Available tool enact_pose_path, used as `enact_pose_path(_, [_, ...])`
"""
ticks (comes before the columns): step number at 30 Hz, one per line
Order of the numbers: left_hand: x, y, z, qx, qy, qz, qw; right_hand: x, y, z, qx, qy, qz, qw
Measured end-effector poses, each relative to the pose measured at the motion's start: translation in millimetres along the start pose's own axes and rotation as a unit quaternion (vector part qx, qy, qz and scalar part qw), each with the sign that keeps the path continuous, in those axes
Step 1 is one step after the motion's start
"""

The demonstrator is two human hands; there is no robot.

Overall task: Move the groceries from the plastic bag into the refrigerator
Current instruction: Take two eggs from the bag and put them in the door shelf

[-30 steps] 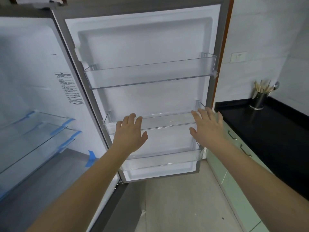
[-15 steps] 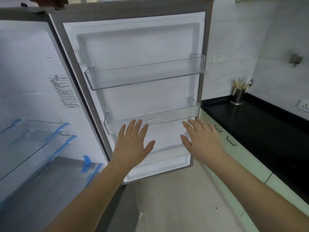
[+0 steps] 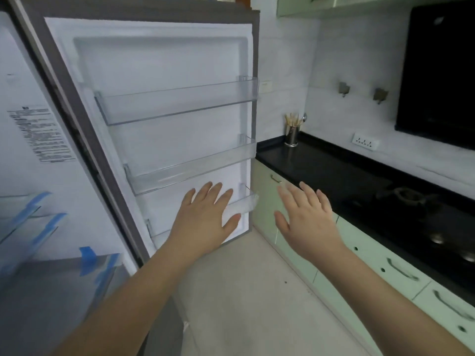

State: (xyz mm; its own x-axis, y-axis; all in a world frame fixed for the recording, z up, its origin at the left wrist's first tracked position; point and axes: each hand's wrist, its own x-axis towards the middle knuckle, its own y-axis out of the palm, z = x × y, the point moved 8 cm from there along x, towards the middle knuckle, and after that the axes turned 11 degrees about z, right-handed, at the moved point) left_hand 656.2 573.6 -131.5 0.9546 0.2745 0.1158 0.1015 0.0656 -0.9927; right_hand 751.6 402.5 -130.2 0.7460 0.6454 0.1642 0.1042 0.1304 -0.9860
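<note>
At the open fridge door (image 3: 164,73), both hands are spread wide and hold nothing: the left hand (image 3: 203,222) is raised in front of the lowest door bin (image 3: 241,205), contact not determinable; the right hand (image 3: 307,224) is in the air off the door's free edge, in front of the green drawers (image 3: 401,268). Bag and groceries are not in view, so their location cannot be stated. Judgement on handling: a plastic bag is soft and shapeless and is best taken by its handles, with a hand beneath if loaded; weight and fragility of the contents are unknown. Containers: the top bin (image 3: 177,104), the middle bin (image 3: 190,168) and the lowest bin appear to hold nothing. They are clear plastic, likely stiff but shallow, suiting light upright items. Inside the fridge at left, the shelves (image 3: 28,214) carry blue tape strips and show nothing on their visible parts. On the black counter (image 3: 331,173) stands a metal cup (image 3: 291,136) holding chopsticks.
</note>
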Motion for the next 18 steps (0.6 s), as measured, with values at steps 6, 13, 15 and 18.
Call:
enact_pose_path(6, [5.5,-9.6,-86.7,-0.019,0.098,0.011,0.995,-59.5,-13.1,-57.6,-0.018,0.087,0.005,0.996])
enact_pose_path(13, [8.6,-19.2,-212.5,-0.019,0.215,0.023,0.976,-149.5,-35.9,-141.4,-0.034,0.198,0.008,0.98])
enact_pose_path(15, [2.4,-25.3,-255.7,-0.009,0.248,0.017,0.969,-182.4,-40.9,-167.8,-0.035,0.233,0.002,0.972])
enact_pose_path(18, [-16.4,-30.3,-320.4,-0.001,0.299,0.005,0.954,-237.6,-51.2,-204.0,-0.039,0.282,-0.011,0.959])
